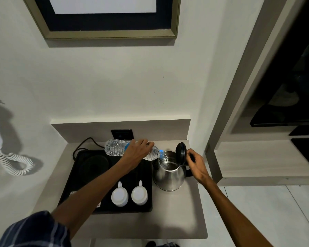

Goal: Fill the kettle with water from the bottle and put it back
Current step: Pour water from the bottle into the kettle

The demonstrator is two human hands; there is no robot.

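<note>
Left hand [137, 152] gripping tilted water bottle [114, 147], pouring into steel kettle [169, 175]; right hand [196, 162] gripping handle. Keep neck over opening, pour slowly.

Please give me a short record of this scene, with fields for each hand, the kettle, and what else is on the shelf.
left hand: grips the water bottle, tipped on its side, neck over the kettle mouth
right hand: at the kettle handle
kettle: steel, on the shelf beside the tray, lid open, water streaming in
tray: black, holds the empty kettle base and two upturned white cups
stage: filling
</note>
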